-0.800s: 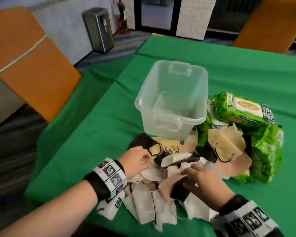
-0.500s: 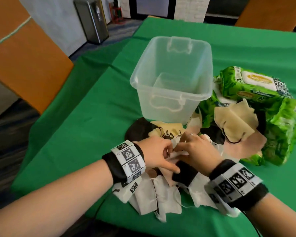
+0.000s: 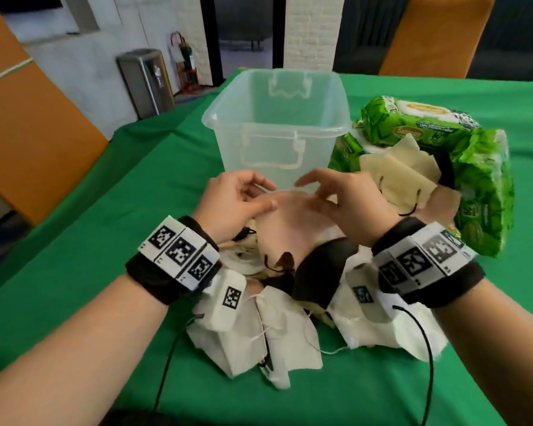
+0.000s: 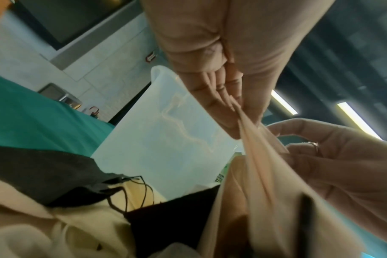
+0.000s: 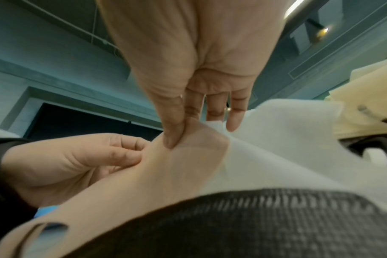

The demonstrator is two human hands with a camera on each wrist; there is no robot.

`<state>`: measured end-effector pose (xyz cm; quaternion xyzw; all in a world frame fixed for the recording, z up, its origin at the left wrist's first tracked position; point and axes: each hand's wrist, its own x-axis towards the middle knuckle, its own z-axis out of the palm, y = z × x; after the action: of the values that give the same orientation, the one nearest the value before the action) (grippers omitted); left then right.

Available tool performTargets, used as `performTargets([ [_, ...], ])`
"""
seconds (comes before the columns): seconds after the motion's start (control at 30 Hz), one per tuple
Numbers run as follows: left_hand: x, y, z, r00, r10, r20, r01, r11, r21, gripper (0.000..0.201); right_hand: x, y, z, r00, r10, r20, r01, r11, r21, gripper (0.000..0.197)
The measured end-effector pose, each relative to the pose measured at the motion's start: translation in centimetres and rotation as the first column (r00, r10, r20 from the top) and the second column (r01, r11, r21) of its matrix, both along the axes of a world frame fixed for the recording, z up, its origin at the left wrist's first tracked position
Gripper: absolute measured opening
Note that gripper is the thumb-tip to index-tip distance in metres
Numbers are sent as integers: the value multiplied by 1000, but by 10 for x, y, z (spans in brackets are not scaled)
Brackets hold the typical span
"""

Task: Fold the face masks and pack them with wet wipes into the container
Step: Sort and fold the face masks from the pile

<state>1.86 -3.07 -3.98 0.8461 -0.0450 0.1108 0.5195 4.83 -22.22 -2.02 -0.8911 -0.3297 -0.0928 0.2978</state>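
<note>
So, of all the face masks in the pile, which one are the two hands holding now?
The pale pink fabric face mask. The left hand and the right hand pinch its upper edge; the white, cream and black masks lie untouched.

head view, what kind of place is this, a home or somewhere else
Probably an office or public hall, not a home: a table in green cloth, a steel bin by a white wall, orange chairs and a dark glass doorway behind.

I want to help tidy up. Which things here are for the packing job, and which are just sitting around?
For the job:
pink mask, pinched by both hands
mask pile
wet wipes packs
clear container

Just around:
metal bin
orange chairs
</note>
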Motion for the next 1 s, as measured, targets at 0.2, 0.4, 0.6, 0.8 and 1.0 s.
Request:
performTargets([
  [0.2, -31, -6, -1, 979, 49, 198, -58, 997, 41, 26, -22, 0, 11, 999, -15, -46, 24, 980, 197, 15],
  [0.4, -42, -12, 0, 981, 80, 177, -71, 996, -53, 27, -28, 1, 5, 994, -67, -83, 81, 981, 179, 13],
  [0.6, -33, 0, -3, 986, -30, 165, 41, 997, -65, 50, -11, 11, 8, 997, -68, 29, 60, 974, 220, 9],
  [0.8, -11, 24, 8, 984, -19, 177, 21, 1000, -10, 33, 9, 28, 2, 995, -30, 100, 5, 970, 242, 7],
  [1.0, 23, 24, 22, 982, -37, 187, -11, 968, 251, 7, 33, 29, -5, 995, -55, 81, 24, 939, 342, 10],
])
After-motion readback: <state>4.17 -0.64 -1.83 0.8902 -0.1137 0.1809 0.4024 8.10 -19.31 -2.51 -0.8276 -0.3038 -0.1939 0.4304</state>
